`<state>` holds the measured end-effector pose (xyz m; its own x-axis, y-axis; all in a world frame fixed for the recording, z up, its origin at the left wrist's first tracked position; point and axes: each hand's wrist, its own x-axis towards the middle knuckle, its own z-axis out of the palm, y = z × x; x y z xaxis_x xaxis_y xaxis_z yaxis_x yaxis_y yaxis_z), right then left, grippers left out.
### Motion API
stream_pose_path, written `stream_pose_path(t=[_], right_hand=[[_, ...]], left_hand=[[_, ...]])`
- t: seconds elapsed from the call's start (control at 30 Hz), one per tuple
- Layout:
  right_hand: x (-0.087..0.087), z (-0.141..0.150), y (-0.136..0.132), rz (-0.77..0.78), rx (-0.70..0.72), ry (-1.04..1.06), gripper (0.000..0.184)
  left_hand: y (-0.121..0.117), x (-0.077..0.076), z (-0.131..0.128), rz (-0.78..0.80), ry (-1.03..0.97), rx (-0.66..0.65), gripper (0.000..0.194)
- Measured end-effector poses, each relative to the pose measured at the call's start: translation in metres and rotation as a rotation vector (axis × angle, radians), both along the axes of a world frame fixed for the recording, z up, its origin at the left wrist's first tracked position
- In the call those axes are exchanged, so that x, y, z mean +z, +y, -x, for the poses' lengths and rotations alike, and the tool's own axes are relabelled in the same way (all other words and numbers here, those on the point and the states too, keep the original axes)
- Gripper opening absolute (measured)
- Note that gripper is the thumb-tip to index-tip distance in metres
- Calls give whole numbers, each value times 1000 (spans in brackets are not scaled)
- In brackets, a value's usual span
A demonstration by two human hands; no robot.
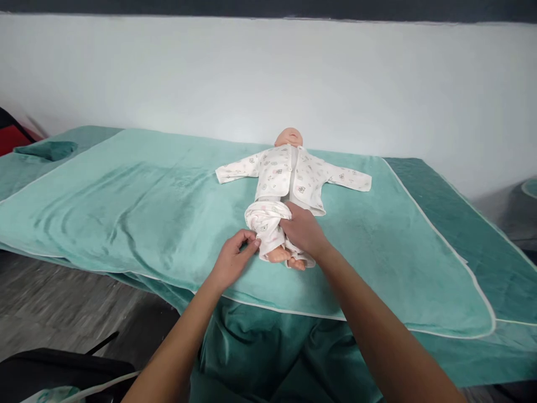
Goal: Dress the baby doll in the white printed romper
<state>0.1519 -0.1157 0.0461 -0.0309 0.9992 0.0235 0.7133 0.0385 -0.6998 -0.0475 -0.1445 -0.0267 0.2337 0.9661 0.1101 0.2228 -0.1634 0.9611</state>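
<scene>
A baby doll (289,136) lies on its back on a light green blanket (176,190), head toward the wall. It wears a white printed jacket (274,173), unfastened down the front with both sleeves spread wide. White printed baby trousers (265,215) are bunched around its legs, and the bare feet (279,255) poke out of the leg ends. My left hand (235,254) pinches the trouser fabric at the outer left side. My right hand (306,229) is closed on the trousers near the waistband, its fingertips partly hidden by cloth.
Darker green cloth (453,207) covers the table beneath the blanket and hangs down in front. A white wall (268,78) rises behind. At the lower left are a black object (62,369) and a pale cord (100,386). Something red (12,137) shows at the far left.
</scene>
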Motion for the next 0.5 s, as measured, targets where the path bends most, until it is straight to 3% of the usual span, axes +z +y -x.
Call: stream_pose_path(t=[0.17,0.3,0.4,0.5], right_hand=[[1,1,-2,15,-33,-12,11],[3,-2,-10,52,-26,46,6],[3,-11,-19,-7,39,157,17],[1,-24,-25,-124,52,414,26]], left_hand=[[20,-2,-7,-259,374,181,15],[21,-7,-14,-404,668,298,14],[14,-9,-12,-396,615,270,10],[12,-4,-5,-247,340,213,8]])
